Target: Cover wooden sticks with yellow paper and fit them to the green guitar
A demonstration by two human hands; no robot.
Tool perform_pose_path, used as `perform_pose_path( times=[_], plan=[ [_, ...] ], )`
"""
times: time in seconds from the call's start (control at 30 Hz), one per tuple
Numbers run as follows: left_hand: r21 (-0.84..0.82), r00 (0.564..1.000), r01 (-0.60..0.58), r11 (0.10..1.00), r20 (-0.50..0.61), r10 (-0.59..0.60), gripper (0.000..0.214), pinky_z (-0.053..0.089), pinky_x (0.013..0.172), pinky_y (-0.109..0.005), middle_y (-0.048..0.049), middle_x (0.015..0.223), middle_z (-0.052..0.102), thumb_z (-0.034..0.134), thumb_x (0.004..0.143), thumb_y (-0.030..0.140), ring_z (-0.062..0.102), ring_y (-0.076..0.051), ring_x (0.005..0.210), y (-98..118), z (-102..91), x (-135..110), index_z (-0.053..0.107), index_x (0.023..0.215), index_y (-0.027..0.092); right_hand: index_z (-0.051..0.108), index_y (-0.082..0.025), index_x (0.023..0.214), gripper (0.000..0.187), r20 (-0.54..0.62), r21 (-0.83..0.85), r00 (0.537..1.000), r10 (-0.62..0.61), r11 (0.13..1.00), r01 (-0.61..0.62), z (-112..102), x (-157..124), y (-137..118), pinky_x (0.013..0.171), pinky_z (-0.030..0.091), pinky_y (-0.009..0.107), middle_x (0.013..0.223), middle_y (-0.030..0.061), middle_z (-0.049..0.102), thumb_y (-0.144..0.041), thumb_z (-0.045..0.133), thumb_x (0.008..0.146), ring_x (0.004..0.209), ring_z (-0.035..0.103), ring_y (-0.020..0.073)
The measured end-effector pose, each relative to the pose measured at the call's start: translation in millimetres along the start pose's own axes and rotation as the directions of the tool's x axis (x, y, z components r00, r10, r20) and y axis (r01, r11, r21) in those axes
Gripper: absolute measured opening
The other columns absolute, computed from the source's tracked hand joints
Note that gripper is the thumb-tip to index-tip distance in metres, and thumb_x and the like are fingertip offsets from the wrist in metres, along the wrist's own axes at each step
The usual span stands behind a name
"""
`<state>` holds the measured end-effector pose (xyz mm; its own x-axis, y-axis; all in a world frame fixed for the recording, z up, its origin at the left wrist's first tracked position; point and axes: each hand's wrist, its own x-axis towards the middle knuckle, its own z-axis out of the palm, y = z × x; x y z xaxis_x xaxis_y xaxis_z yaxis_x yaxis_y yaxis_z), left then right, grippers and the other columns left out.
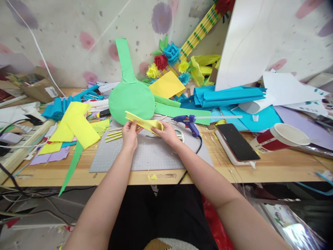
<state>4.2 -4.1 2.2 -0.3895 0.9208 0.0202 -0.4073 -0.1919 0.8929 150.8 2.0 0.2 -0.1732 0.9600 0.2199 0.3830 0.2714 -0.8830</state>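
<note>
While your left hand (129, 134) pinches one end of a yellow strip (144, 122), your right hand (168, 133) grips the other, the strip above a grey mat (156, 158), near a green disc (131, 100), yellow sticks (113, 139) beside your left hand, a blue glue gun (189, 121) near your right.

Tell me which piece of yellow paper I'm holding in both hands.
The curled yellow strip, gripped by your left hand and right hand; the yellow sheets at left and golden sheet behind are untouched.
</note>
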Motion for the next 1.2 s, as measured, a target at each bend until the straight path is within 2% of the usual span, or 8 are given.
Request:
perform_pose_path(
  times=[0.17, 0.27, 0.4, 0.5, 0.7, 0.93, 1.1, 1.2],
  plan=[
    [-0.014, 1.0, 0.002, 1.0, -0.003, -0.002, 0.027, 0.049, 0.066, -0.026, 0.0005, 0.071, 0.06, 0.067, 0.059, 0.035, 0.059, -0.01, 0.065, -1.4, 0.2, 0.2, 0.05, 0.069, 0.016, 0.061, -0.017, 0.097, 0.038, 0.026, 0.109, 0.999, 0.02, 0.994, -0.023, -1.0, 0.1, -1.9, 0.067, 0.044, 0.025, 0.083, 0.0008, 0.064, -0.038, 0.06, 0.065, 0.074, 0.057, 0.015],
    [0.005, 1.0, 0.001, 1.0, 0.024, -0.001, 0.027, 0.05, 0.065, -0.026, 0.0006, 0.069, 0.06, 0.068, 0.059, 0.034, 0.058, -0.01, 0.063, -2.3, 0.1, -0.4, 0.051, 0.068, 0.015, 0.062, -0.017, 0.094, 0.04, 0.043, 0.067, 0.999, -0.01, 0.998, 0.008, -1.8, -2.0, -5.8, 0.067, 0.043, 0.025, 0.082, 0.0006, 0.064, -0.038, 0.065, 0.06, 0.074, 0.056, 0.0151],
    [0.026, 1.0, 0.009, 1.0, 0.024, -0.009, 0.027, 0.05, 0.065, -0.026, 0.001, 0.067, 0.059, 0.068, 0.057, 0.034, 0.057, -0.009, 0.062, -2.5, 0.0, -1.0, 0.051, 0.067, 0.015, 0.063, -0.017, 0.09, 0.031, -0.02, 0.001, 0.999, 0.034, 0.999, -0.034, -1.9, -1.5, -6.2, 0.066, 0.042, 0.024, 0.08, 0.0, 0.063, -0.032, 0.061, 0.063, 0.072, 0.055, 0.0143],
    [0.024, 1.0, 0.001, 1.0, 0.003, -0.001, 0.027, 0.05, 0.065, -0.026, 0.0026, 0.064, 0.056, 0.068, 0.057, 0.033, 0.056, -0.008, 0.06, -1.9, 0.3, -1.2, 0.05, 0.065, 0.015, 0.062, -0.018, 0.09, 0.03, -0.026, -0.014, 0.999, 0.046, 0.999, -0.047, -2.4, -0.9, -5.6, 0.066, 0.042, 0.025, 0.079, -0.0002, 0.063, -0.032, 0.059, 0.064, 0.072, 0.055, 0.0144],
    [0.036, 0.999, 0.009, 0.999, 0.04, -0.011, 0.025, 0.049, 0.066, -0.027, -0.0015, 0.072, 0.062, 0.067, 0.06, 0.033, 0.061, -0.013, 0.069, -0.5, 0.3, -1.1, 0.053, 0.069, 0.015, 0.061, -0.019, 0.094, 0.035, 0.071, 0.01, 0.997, -0.043, 0.999, 0.043, -2.8, -3.6, -7.0, 0.068, 0.043, 0.025, 0.082, -0.0002, 0.063, -0.034, 0.063, 0.062, 0.075, 0.056, 0.0149],
    [-0.011, 1.0, 0.031, 0.999, -0.003, -0.031, 0.025, 0.05, 0.065, -0.025, 0.0002, 0.067, 0.062, 0.068, 0.059, 0.031, 0.06, -0.009, 0.061, 0.4, -0.9, 1.1, 0.05, 0.066, 0.015, 0.059, -0.015, 0.097, 0.039, 0.079, 0.189, 0.991, 0.111, 0.974, -0.124, 0.9, 1.8, 3.2, 0.065, 0.047, 0.026, 0.083, 0.0012, 0.064, -0.029, 0.063, 0.061, 0.068, 0.058, 0.013],
    [-0.04, 0.987, 0.109, 0.993, 0.12, -0.103, 0.029, 0.05, 0.071, -0.029, -0.0055, 0.083, 0.066, 0.063, 0.066, 0.042, 0.063, -0.015, 0.077, 1.3, 1.3, -3.5, 0.056, 0.078, 0.016, 0.06, -0.015, 0.095, 0.036, 0.067, 0.164, 0.994, 0.086, 0.982, -0.096, -0.8, 2.1, 2.4, 0.066, 0.047, 0.026, 0.083, 0.0012, 0.064, -0.028, 0.061, 0.062, 0.07, 0.058, 0.0134],
    [0.006, 0.956, 0.183, 0.983, 0.234, -0.179, 0.03, 0.05, 0.075, -0.032, -0.0082, 0.085, 0.066, 0.068, 0.063, 0.036, 0.063, -0.019, 0.082, 0.9, 2.6, -7.3, 0.059, 0.08, 0.013, 0.061, -0.014, 0.095, 0.036, 0.044, 0.128, 0.997, 0.062, 0.989, -0.067, -1.7, 2.0, 1.6, 0.067, 0.046, 0.026, 0.082, 0.002, 0.064, -0.029, 0.061, 0.062, 0.071, 0.058, 0.0146]
  ],
)
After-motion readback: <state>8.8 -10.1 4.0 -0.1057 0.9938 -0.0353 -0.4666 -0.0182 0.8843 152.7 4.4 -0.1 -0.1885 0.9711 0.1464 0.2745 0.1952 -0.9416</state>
